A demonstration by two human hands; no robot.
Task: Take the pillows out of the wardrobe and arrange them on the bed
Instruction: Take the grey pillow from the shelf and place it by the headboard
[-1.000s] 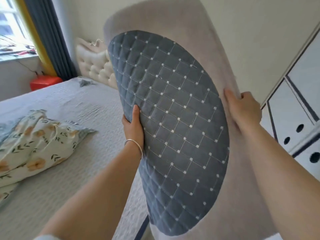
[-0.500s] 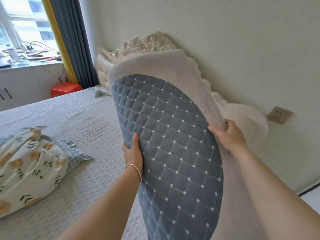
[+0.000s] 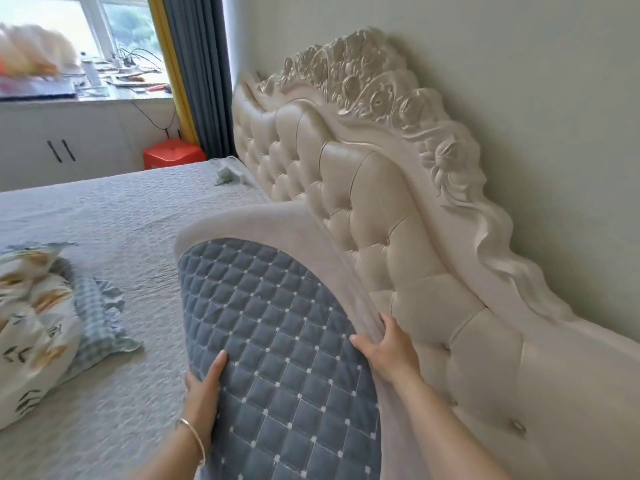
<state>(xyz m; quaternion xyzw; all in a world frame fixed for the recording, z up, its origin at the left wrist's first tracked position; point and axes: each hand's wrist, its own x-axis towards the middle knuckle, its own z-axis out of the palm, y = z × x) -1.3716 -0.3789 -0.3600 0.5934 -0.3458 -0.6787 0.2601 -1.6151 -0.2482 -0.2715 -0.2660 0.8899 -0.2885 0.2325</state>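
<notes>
A long pillow [image 3: 273, 327] with a blue quilted face and a grey-beige border lies lengthwise beside the tufted cream headboard [image 3: 363, 199], low over the bed [image 3: 114, 216]. My left hand [image 3: 204, 386] grips its left edge, thumb on the blue face. My right hand [image 3: 388, 351] holds its right border next to the headboard. A second pillow [image 3: 38, 327] in a floral and checked cover lies on the bed at the left.
A red stool [image 3: 173, 155] stands past the bed's far side, under a dark curtain [image 3: 197, 71]. A cluttered windowsill [image 3: 104, 81] tops white cabinets at the back left. A small crumpled cloth [image 3: 228, 173] lies by the headboard's far end.
The pillow has come down from an upright hold in front of me to lie low along the headboard. My view has turned from the wardrobe to the bed head.
</notes>
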